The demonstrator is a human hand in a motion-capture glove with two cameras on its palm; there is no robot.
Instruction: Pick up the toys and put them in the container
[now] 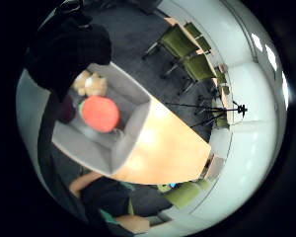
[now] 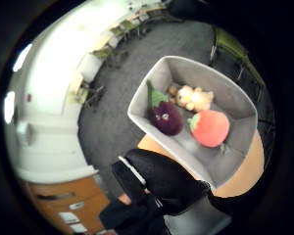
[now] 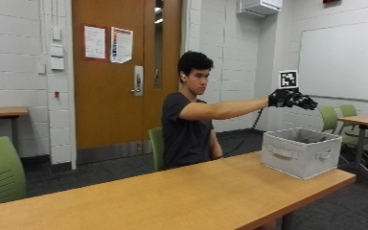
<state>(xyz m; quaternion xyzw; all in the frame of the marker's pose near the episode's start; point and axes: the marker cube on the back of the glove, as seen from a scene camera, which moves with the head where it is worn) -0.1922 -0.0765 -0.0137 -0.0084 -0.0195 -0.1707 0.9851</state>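
The table (image 3: pixel 171 191) shows no toys on its top. At its far end stands the bin (image 3: pixel 299 152), and in it lie an eggplant (image 2: pixel 165 116), a tomato (image 2: pixel 209 128) and a small bear (image 2: pixel 193 98), side by side. Above the bin the hand (image 3: pixel 290 99) hangs with fingers spread, holding nothing. The task looks finished, as far as the views show.
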